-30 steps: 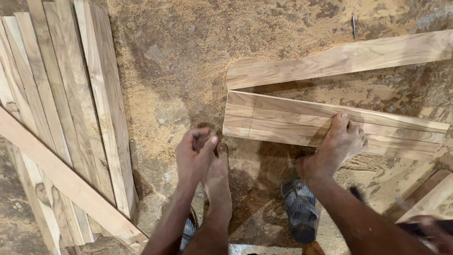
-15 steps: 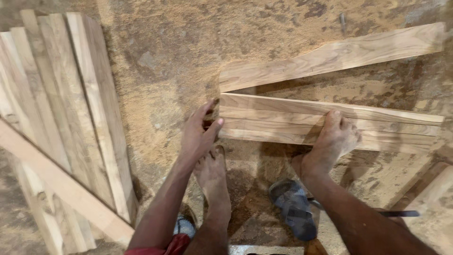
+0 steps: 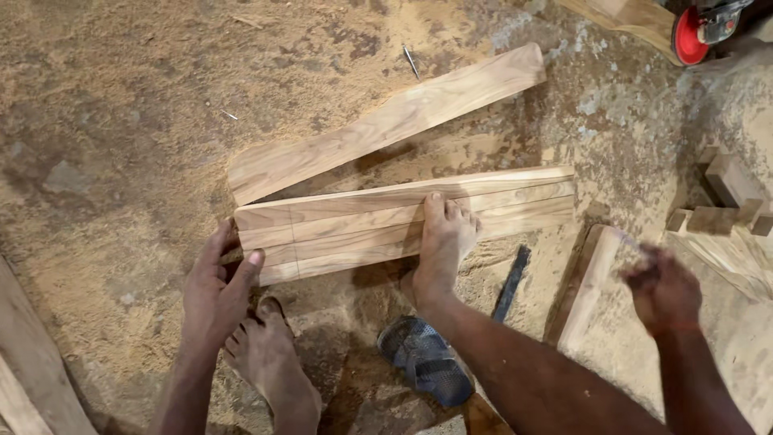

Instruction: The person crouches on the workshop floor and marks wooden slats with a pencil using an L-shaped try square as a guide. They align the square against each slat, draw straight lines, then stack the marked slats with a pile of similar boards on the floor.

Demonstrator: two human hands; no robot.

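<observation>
Loose planks (image 3: 32, 362): at the far left edge, lying on the sawdust-covered floor (image 3: 121, 121), well apart from everything else.
Left hand (image 3: 216, 292): open, holding nothing. My fingers (image 3: 219, 246) are spread against the left end of the striped boards, and my thumb tip touches their near corner.
Left foot (image 3: 266, 362): bare, flat on the floor just beside my left hand.
Striped boards (image 3: 354, 229): long pale strips laid edge to edge, flat on the floor in the middle. They run from my left hand out to the right, rising a little that way, with a pencil line across them near the left end.
Single plank (image 3: 386, 121): just beyond the striped boards, tilted more steeply, its left end near theirs.
Nail (image 3: 411, 60): on the floor by that plank's upper edge.
Sandal (image 3: 427, 362): dark, off my foot, near side of the boards.
Right foot (image 3: 444, 242): bare, toes pressed down on the striped boards about midway.
Dark flat bar (image 3: 513, 282): on the floor just right of that foot.
Right hand (image 3: 664, 286): blurred, in the air over a pale slab (image 3: 588, 306). I cannot tell how far the fingers are closed or whether they hold anything.
Wood blocks (image 3: 725, 185): at the right edge.
Red-disc tool (image 3: 691, 36): top right corner, partly cut off.
</observation>
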